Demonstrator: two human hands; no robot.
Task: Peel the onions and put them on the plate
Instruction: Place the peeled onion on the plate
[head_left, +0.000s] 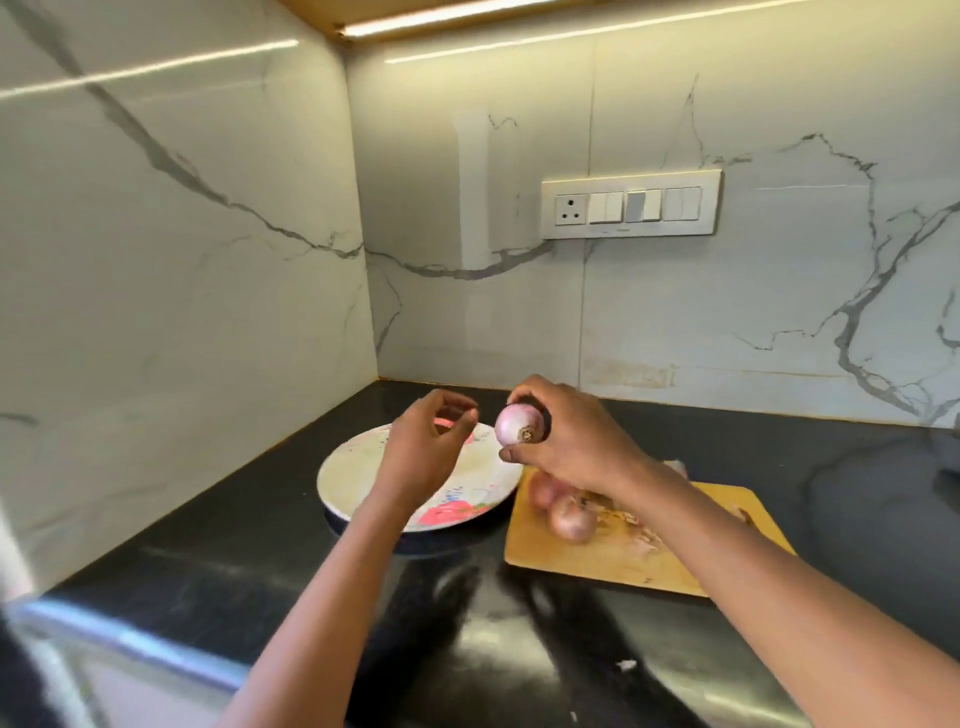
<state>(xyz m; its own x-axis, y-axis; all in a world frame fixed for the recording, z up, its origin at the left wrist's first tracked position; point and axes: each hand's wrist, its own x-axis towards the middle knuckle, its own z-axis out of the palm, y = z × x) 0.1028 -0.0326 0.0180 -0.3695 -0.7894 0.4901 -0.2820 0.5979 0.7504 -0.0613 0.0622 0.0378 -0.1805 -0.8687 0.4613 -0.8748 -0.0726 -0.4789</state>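
One onion sits in the right hand, fingers curled over its top and thumb under it, root end turned toward the person. It hangs just above the far right rim of the plate, so the plate lies down and to the left of that hand. The left hand hovers over the plate, fingers loosely curled and holding nothing, just left of the onion. Two unpeeled onions wait on the cutting board to the right, among loose skins.
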